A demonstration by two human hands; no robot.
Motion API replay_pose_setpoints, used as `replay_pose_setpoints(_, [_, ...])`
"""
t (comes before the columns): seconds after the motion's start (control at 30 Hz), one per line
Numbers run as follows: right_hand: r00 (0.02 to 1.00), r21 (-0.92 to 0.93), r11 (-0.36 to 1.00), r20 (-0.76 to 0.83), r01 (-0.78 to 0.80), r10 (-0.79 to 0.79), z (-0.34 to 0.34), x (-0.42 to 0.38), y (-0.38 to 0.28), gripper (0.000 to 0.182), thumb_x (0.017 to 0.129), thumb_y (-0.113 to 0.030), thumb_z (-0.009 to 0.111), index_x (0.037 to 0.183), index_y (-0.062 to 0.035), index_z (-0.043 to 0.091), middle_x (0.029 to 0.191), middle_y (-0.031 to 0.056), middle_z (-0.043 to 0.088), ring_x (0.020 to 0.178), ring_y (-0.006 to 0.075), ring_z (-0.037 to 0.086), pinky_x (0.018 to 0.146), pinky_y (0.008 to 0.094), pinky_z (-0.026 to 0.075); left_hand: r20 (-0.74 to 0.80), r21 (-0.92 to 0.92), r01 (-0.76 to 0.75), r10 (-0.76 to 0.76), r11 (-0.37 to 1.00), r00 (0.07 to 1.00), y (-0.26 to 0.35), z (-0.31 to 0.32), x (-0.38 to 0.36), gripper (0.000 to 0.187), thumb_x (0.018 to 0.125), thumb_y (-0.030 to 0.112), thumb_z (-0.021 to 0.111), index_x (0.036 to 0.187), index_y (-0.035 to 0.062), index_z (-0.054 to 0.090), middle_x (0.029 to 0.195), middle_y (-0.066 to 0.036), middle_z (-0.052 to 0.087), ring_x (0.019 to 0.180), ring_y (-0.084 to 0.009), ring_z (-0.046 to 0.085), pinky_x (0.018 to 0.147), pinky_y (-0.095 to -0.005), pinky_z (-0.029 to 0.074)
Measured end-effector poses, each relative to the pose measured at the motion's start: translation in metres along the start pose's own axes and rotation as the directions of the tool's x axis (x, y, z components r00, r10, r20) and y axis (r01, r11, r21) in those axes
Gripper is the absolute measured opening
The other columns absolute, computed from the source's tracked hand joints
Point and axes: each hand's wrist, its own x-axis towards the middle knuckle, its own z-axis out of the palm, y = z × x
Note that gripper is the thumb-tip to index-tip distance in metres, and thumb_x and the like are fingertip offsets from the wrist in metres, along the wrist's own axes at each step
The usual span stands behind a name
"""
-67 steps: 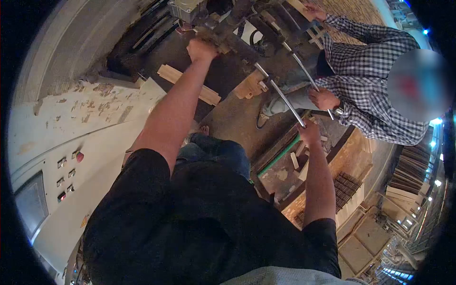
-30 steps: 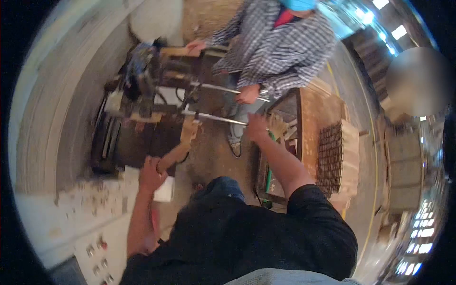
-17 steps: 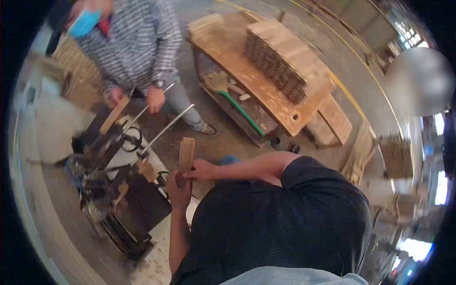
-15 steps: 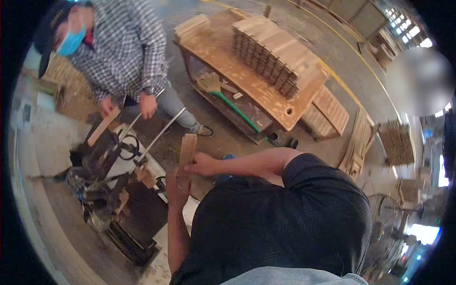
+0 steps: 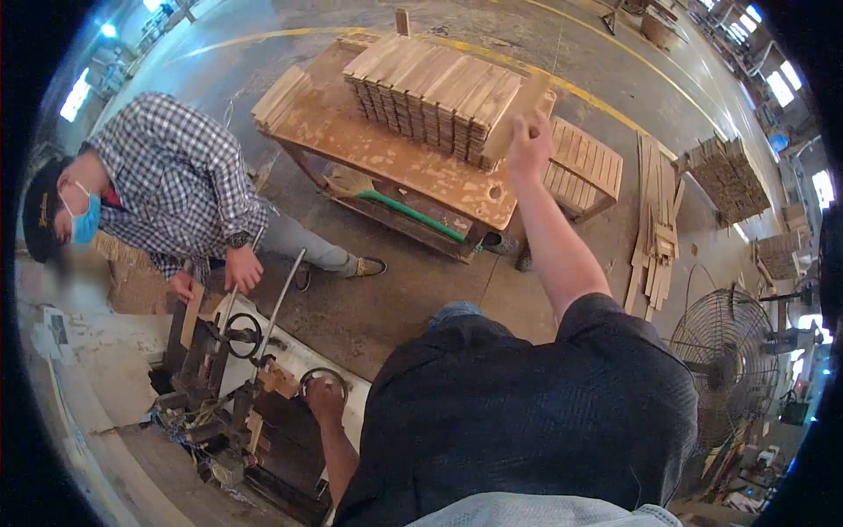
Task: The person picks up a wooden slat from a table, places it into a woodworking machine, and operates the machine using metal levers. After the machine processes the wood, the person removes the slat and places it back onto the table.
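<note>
My right hand [image 5: 532, 149] reaches out over the workbench [image 5: 307, 132], its fingers closed on a wooden slat [image 5: 520, 110]. That slat is tilted at the near right end of a tall stack of slats [image 5: 421, 83] and overlaps it in this view. Low on the left, my left hand [image 5: 325, 402] is closed at the rim of a small handwheel [image 5: 309, 376] on the machine [image 5: 285, 439]. Small wooden blocks [image 5: 279, 378] sit on the machine beside that wheel.
Across the machine stands a co-worker [image 5: 176, 167], one hand holding a wooden strip [image 5: 190, 318]. A second handwheel [image 5: 243, 335] and metal rods are between us. Under the bench lies a broom [image 5: 408, 213] with a green handle. A caged fan [image 5: 724, 351] and piled boards [image 5: 654, 228] are at right.
The slat has gone from between both my hands out to the stack, in my right hand. My left hand has let go of it and moved down to the handwheel.
</note>
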Motion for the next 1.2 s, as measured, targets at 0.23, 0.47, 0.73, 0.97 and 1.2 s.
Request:
replay_pose_setpoints(0.23, [0.990,-0.403,0.908,-0.127,-0.115,0.069,0.005,0.096,0.122,0.050,0.088,-0.033,0.065,0.129,-0.0042,0.058,0.112,0.0200,0.068,0.103,0.0332,0.065,0.090,0.0426,0.050,-0.250,0.015,-0.046,0.049,0.999,0.967,0.015,-0.014,-0.006,0.024,0.082,0.013,0.070,0.101,-0.0002,0.065,0.104,-0.020,0.063,0.101,-0.0373,0.060,0.089,-0.0467,0.048])
replay_pose_setpoints(0.47, [0.936,-0.652,0.748,0.173,-0.125,0.307,0.010,0.085,0.113,0.061,0.088,-0.046,0.064,0.134,-0.0073,0.054,0.115,0.0214,0.066,0.112,0.0389,0.061,0.097,0.0466,0.048,-0.112,-0.095,0.052,-0.063,0.994,0.992,0.023,-0.018,-0.035,0.026,0.086,0.015,0.070,0.107,0.0000,0.067,0.107,-0.021,0.064,0.105,-0.0380,0.059,0.093,-0.0472,0.047])
replay_pose_setpoints(0.73, [0.749,-0.704,0.610,0.610,0.363,0.258,-0.015,0.061,0.095,0.089,0.076,-0.049,0.076,0.148,-0.0166,0.035,0.142,0.0263,0.042,0.138,0.0404,0.036,0.104,0.0472,0.044,-0.114,-0.028,0.367,-0.368,0.930,0.923,0.063,-0.018,-0.054,0.030,0.084,0.014,0.072,0.109,-0.0024,0.068,0.116,-0.022,0.065,0.114,-0.0384,0.058,0.100,-0.0455,0.045])
replay_pose_setpoints(0.97, [0.688,-0.744,0.547,0.625,0.383,0.369,-0.003,0.085,0.072,0.068,0.075,-0.036,0.074,0.131,-0.0113,0.046,0.130,0.0243,0.051,0.126,0.0394,0.049,0.102,0.0493,0.046,-0.097,-0.108,0.371,-0.381,0.922,0.919,0.047,-0.014,-0.047,0.031,0.085,0.016,0.071,0.109,-0.0032,0.068,0.111,-0.022,0.067,0.106,-0.0369,0.063,0.094,-0.0446,0.049])
replay_pose_setpoints(1.2, [0.700,-0.727,0.582,0.626,0.364,0.345,-0.013,0.070,0.071,0.082,0.074,-0.036,0.076,0.141,-0.0065,0.039,0.129,0.0262,0.051,0.123,0.0428,0.050,0.103,0.0478,0.044,-0.297,-0.068,0.282,-0.289,0.957,0.910,0.041,-0.020,-0.047,0.024,0.088,0.014,0.066,0.105,-0.0025,0.069,0.103,-0.019,0.068,0.096,-0.0374,0.065,0.086,-0.0448,0.051])
